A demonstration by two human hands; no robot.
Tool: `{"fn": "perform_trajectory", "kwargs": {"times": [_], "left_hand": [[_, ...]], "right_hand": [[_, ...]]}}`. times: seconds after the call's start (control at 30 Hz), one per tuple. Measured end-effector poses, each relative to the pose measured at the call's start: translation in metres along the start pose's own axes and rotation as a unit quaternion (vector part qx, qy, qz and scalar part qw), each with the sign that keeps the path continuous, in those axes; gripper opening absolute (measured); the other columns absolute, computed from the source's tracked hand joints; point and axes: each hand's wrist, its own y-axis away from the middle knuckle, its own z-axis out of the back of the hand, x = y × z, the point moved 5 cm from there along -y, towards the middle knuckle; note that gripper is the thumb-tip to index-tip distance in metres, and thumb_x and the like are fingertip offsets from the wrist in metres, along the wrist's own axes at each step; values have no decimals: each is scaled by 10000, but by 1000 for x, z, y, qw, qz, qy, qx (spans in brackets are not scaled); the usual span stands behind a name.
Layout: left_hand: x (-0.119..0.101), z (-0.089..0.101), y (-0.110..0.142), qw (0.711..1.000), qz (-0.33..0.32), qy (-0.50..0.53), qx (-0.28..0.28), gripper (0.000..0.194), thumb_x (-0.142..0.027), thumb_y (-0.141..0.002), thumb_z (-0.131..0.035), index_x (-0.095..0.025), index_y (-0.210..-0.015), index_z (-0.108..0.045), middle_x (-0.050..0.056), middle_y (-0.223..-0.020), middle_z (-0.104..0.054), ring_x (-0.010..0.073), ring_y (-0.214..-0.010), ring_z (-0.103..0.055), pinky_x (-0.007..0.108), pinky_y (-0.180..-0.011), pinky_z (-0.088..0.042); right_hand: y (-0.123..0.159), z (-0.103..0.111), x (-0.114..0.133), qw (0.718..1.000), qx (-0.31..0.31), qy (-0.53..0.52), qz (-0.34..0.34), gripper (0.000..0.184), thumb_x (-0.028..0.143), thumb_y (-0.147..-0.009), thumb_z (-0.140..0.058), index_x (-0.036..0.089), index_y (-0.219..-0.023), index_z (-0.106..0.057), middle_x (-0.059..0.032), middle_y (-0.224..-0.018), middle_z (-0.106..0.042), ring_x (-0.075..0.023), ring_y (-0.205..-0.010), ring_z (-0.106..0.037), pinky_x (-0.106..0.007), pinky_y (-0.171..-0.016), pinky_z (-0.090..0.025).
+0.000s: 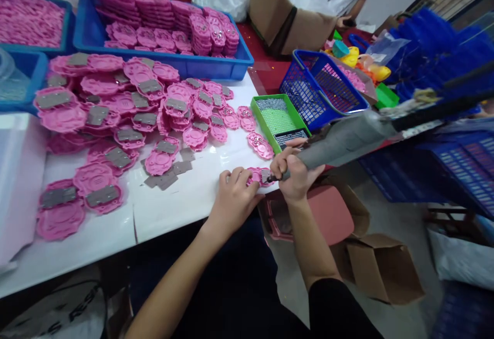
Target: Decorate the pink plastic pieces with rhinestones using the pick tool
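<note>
My right hand (295, 179) is wrapped round a grey power screwdriver (343, 141), which slants up to the right. Its dark tip meets a pink plastic casing (255, 175) at the table's front edge. With curled fingers, my left hand (236, 190) holds that casing down from the left; part of it is hidden behind the fingers. A grey plate shows on the casing under the tip. Just beyond lies another pink casing (260, 145), beside a green tray (281, 115) of small metal parts, probably screws.
A heap of pink casings with grey plates (116, 105) covers the table's left. Loose grey plates (164, 178) lie nearer. Behind stands a blue bin (162, 60) of stacked casings. A blue basket (304, 84) stands right, a pink stool (330, 215) below. Another person's hand (345, 21) shows at the back.
</note>
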Motion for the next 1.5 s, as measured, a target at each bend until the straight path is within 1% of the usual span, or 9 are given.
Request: {"fn": "perform_trajectory", "kwargs": {"times": [0.1,0.27,0.47,0.6,0.77,1.03,1.2,1.37,1.5], "left_hand": [[4,-4,-10,999,10,43,15,350,-325,-959,-708,-162,-1244,-587,150,-1367,-637,294,-1269,-564,435,-983,-408],[5,-8,-25,999,-6,0,49,499,-205,-1039,-545,-85,-1493,-377,127,-1150,-710,269,-1073,-648,417,-889,-426],[0,-8,-25,997,-58,-31,34,369,-174,-1080,-407,-66,-1430,-455,146,-1147,-701,280,-1026,-647,405,-847,-444],[1,-9,-23,998,-60,-13,35,344,-174,-1086,-404,-75,-1410,-464,145,-1134,-702,276,-1031,-647,401,-857,-458],[3,-9,-23,998,-60,1,33,332,-173,-1081,-429,-96,-1402,-464,138,-1121,-701,268,-1025,-646,394,-863,-461],[3,-9,-23,997,-60,14,38,279,-153,-1079,-405,-122,-1339,-501,127,-1087,-685,265,-1012,-626,393,-863,-458],[5,-8,-24,997,-53,32,44,240,-176,-1061,-470,-153,-1279,-567,109,-1068,-671,266,-1010,-620,392,-875,-462],[7,-9,-21,997,-73,13,39,255,-173,-1034,-521,-209,-1261,-631,134,-1221,-679,282,-1068,-620,426,-910,-483],[12,-4,-14,996,-75,41,-10,267,-196,-1016,-569,-239,-1258,-673,152,-1363,-645,306,-1204,-602,471,-970,-515]], "right_hand": [[0,1,3,1000,2,18,14,215,353,-740,-683,261,-877,-545,132,-468,-408,-65,-320,-311,-224,-359,-291],[-5,-1,9,998,35,39,28,210,400,-781,-662,283,-913,-547,124,-482,-364,-77,-318,-278,-245,-355,-282],[-14,0,12,997,66,46,13,196,419,-790,-678,309,-923,-585,107,-480,-354,-94,-317,-254,-282,-346,-262],[-16,1,9,995,88,37,3,182,427,-804,-684,314,-917,-596,105,-488,-356,-93,-320,-254,-281,-340,-262],[-17,-1,11,992,103,72,7,307,572,-771,-725,336,-875,-559,111,-455,-349,-103,-294,-248,-290,-313,-262],[-16,-5,8,989,141,36,4,197,438,-803,-704,319,-927,-608,102,-477,-375,-87,-305,-261,-271,-325,-257],[-23,-3,19,995,94,30,6,171,388,-767,-652,294,-902,-602,110,-462,-365,-92,-301,-268,-269,-335,-293],[-32,12,40,999,-17,29,40,184,345,-739,-575,263,-904,-575,112,-467,-351,-88,-322,-262,-257,-360,-276],[-33,26,48,997,-54,31,51,175,359,-775,-564,249,-911,-549,111,-511,-350,-82,-348,-292,-251,-385,-272]]}}
